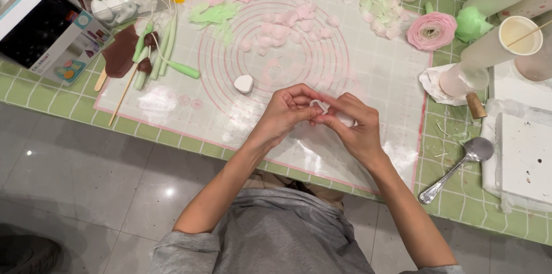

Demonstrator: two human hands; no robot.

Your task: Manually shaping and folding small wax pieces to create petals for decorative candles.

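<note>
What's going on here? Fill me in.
A person at a table works a small white piece of clay between both hands, left hand and right hand pinching it over a clear mat. Pale pink petals lie scattered on the mat, a finished pink flower sits to the right, green stems to the left. A spoon lies near the table edge.

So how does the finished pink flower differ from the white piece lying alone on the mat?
The pink flower is built of many thin ruffled layers around a centre; the white piece is one smooth, rounded lump. The flower is clearly larger. The flower sits at the mat's far right edge beside the tall cups, while the white piece lies near the middle, just beyond the left hand. Both rest untouched on the mat.
</note>
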